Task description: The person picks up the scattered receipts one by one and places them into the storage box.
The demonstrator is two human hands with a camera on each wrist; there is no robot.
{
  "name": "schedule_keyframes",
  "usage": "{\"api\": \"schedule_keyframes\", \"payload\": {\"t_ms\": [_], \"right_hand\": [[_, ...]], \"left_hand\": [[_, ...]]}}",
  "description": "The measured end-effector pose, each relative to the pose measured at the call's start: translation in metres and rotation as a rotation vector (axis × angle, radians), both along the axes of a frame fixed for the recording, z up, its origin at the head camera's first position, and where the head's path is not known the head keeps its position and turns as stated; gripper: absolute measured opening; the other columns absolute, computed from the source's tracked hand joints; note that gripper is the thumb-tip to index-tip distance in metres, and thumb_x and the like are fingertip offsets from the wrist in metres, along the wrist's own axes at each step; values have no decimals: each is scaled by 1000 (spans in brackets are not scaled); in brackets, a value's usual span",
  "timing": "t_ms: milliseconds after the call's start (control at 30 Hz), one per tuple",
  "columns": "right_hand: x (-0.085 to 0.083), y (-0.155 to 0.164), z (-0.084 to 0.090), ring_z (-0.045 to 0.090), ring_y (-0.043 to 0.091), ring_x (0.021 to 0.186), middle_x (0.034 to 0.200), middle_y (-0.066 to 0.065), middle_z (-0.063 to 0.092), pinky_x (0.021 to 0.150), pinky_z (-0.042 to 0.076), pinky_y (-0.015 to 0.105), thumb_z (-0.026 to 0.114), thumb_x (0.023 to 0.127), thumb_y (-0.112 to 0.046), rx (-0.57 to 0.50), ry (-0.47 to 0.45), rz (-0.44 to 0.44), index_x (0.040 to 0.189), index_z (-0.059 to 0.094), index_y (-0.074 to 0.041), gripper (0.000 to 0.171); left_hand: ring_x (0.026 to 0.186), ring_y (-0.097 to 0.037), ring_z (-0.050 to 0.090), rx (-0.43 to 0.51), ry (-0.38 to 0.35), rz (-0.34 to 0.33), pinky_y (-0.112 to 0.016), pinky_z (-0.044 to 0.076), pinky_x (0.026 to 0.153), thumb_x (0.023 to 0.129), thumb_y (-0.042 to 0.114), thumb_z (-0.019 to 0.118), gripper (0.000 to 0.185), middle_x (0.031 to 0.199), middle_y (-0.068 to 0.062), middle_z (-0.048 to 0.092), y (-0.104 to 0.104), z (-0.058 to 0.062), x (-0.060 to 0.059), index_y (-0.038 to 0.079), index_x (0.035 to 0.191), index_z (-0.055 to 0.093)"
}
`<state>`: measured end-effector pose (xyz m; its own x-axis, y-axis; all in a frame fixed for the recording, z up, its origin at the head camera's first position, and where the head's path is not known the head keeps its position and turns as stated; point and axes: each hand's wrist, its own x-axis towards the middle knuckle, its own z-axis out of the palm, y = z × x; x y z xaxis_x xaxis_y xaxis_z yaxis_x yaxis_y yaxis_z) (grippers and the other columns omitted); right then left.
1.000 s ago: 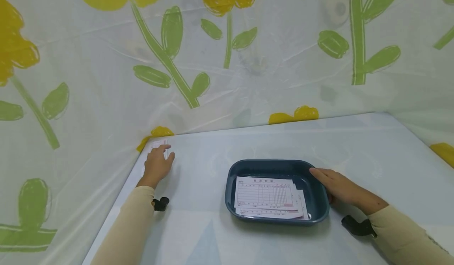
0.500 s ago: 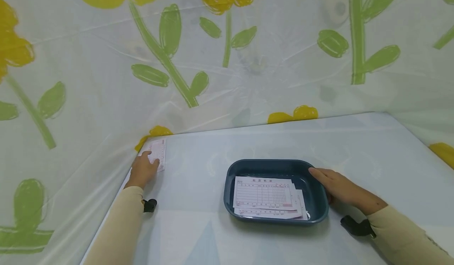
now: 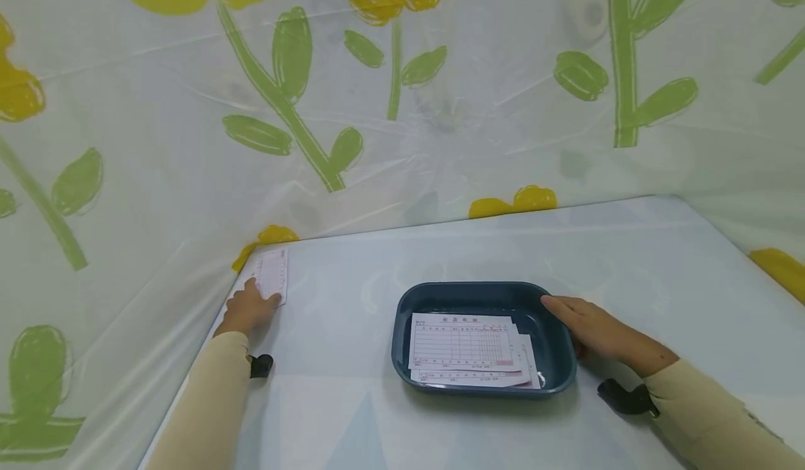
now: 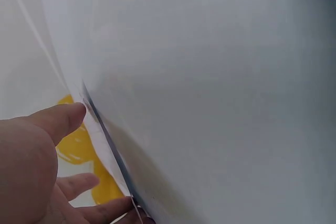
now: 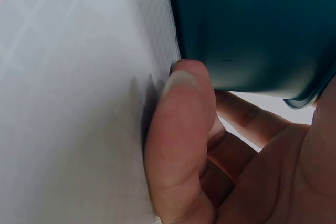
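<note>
At the table's far left corner lies a white receipt slip (image 3: 272, 274) with red print. My left hand (image 3: 245, 309) is at its near edge, thumb and fingers apart. In the left wrist view the thumb (image 4: 63, 120) and lower fingers meet the edge of the thin sheet; nothing shows them closed round it. A dark blue tray (image 3: 546, 369) stands in the middle, with several receipt slips (image 3: 462, 344) overlapping inside. My right hand (image 3: 597, 327) holds its right side, over the rim. The right wrist view has bent fingers (image 5: 181, 135) against the tray's outer wall.
The white table (image 3: 339, 316) ends at a flower-patterned curtain (image 3: 440, 163) along the back and left. A black wrist camera (image 3: 260, 366) sticks out from the left sleeve, another from the right sleeve near the tray.
My left hand has drawn back from above the receipt slip to its near edge, so more of the slip shows. The right hand stays on the tray. The view has shifted slightly.
</note>
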<state>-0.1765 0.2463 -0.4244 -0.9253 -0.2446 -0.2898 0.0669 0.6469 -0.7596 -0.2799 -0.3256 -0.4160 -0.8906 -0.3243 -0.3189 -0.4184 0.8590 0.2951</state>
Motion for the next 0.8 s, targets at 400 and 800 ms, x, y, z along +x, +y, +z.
{"api": "schedule_keyframes", "payload": {"t_ms": [400, 800], "right_hand": [[-1, -1, 2, 58, 22, 64, 86, 9, 60, 56, 53, 38, 29, 106, -54, -2, 2, 12, 149, 38, 3, 72], [-1, 0, 1, 59, 22, 65, 98, 12, 62, 57, 54, 37, 29, 106, -54, 8, -6, 3, 150, 36, 4, 73]], "left_hand": [[127, -54, 32, -7, 72, -11, -68, 32, 109, 97, 35, 59, 88, 148, -43, 22, 0, 3, 2, -6, 156, 8], [117, -50, 39, 32, 197, 41, -66, 35, 109, 92, 17, 69, 88, 145, -41, 22, 7, 5, 1, -2, 157, 14]]}}
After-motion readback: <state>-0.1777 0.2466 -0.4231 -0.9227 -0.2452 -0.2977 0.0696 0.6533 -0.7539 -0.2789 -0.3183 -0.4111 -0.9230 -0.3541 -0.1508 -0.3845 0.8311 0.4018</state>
